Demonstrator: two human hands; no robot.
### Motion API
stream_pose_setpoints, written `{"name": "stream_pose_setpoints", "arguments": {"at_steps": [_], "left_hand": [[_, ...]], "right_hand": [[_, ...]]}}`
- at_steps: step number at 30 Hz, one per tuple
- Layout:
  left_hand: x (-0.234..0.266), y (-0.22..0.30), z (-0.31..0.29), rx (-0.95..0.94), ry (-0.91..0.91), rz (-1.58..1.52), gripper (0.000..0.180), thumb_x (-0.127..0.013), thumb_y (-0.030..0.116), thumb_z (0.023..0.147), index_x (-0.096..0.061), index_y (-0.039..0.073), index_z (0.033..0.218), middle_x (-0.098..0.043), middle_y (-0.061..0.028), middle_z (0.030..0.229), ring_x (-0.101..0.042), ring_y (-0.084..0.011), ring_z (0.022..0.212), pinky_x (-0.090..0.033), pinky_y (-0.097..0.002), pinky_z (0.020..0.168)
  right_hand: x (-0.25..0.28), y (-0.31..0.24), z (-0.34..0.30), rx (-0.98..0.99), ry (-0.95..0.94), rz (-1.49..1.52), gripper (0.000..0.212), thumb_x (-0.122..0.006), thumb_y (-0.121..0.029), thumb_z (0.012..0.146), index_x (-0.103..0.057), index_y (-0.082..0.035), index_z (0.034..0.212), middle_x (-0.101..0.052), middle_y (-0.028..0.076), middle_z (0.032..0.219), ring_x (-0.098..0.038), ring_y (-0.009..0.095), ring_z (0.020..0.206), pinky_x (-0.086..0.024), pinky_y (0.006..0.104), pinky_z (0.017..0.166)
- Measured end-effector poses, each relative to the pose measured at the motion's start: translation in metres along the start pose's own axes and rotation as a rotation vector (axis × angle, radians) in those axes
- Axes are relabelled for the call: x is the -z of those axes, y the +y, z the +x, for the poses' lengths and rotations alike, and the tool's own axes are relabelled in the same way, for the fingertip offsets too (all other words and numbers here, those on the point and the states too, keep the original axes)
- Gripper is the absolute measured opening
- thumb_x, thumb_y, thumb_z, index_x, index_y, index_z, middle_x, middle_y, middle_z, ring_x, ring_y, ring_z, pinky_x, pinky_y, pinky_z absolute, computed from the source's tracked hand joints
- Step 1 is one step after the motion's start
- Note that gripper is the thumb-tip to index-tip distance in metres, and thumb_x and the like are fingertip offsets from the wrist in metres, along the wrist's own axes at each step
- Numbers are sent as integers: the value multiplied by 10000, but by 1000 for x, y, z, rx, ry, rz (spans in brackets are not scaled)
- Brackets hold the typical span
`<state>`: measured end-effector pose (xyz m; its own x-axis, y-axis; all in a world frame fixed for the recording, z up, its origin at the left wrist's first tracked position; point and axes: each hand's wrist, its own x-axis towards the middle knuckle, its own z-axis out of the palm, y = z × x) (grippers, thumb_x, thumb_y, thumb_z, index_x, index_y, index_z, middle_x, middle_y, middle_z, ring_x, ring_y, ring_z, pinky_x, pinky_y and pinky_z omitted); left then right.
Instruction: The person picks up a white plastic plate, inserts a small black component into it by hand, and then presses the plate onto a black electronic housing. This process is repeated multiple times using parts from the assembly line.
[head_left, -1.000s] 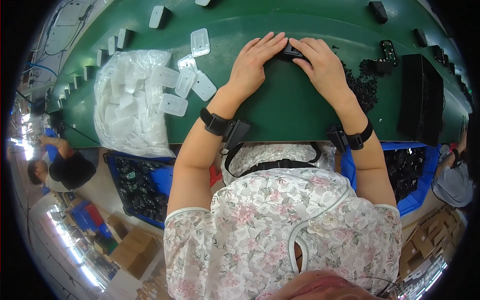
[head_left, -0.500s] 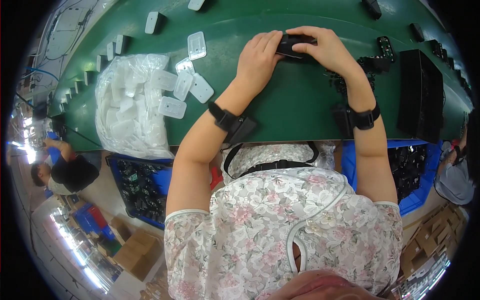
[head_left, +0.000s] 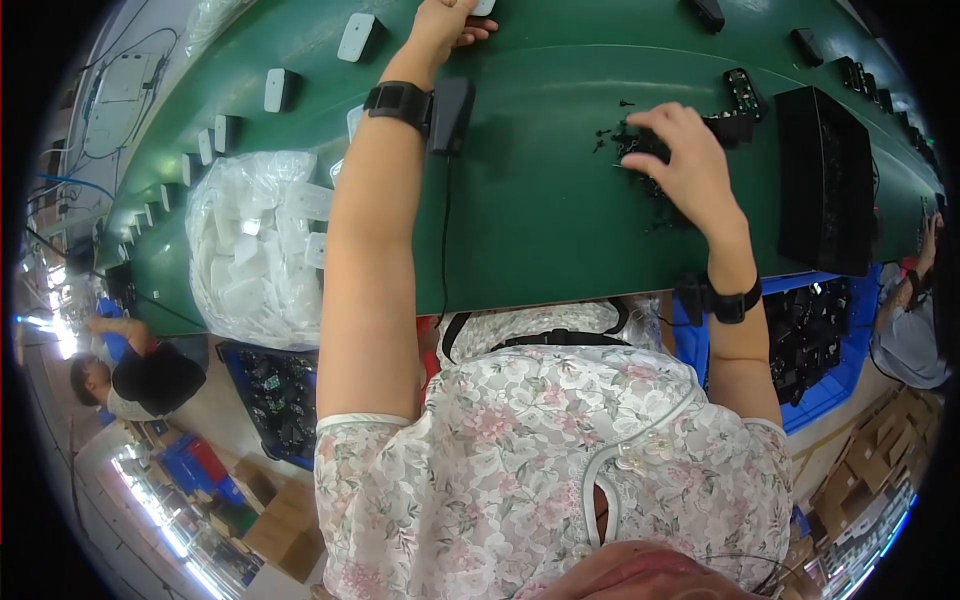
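A green belt [head_left: 540, 230] carries a clear bag of white covers [head_left: 255, 245], scattered white covers (spaced apart), small black parts [head_left: 640, 150] and a black tray [head_left: 825, 180].

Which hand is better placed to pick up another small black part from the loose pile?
Right. The right hand already rests on the pile of small black parts, while the left hand is stretched to the belt's far edge.

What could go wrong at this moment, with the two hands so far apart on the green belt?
The right hand presses into a loose pile of small black parts; some already lie scattered and could spread further across the green belt. The left hand stretches to the far edge, so its dangling wrist cable might snag. The bag of white parts sits near the belt's near edge and may slip.
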<state>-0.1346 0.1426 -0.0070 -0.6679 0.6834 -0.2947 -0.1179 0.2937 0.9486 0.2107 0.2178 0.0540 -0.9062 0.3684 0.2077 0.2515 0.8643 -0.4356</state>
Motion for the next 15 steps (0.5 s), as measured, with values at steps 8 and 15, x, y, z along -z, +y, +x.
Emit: {"name": "stream_pose_setpoints", "arguments": {"at_steps": [8,15], "left_hand": [[17,1,-7,135,28,383,456,-607,391,872,-626,-64,906,-653,-126,670,-536,-154,457,-374,-270,397],[60,34,-86,-356,388,713,395,-606,333,878,-581,-59,914,-646,-135,675,-631,-221,639,-482,-351,606]], "right_hand": [[-24,-6,-9,-37,69,93,136,-669,-69,766,-581,-21,857,-528,72,883,-536,267,866,-448,350,744],[-23,-2,-6,-26,150,48,102,-647,-76,786,-572,-16,822,-546,76,881,-543,267,859,-443,362,731]]}}
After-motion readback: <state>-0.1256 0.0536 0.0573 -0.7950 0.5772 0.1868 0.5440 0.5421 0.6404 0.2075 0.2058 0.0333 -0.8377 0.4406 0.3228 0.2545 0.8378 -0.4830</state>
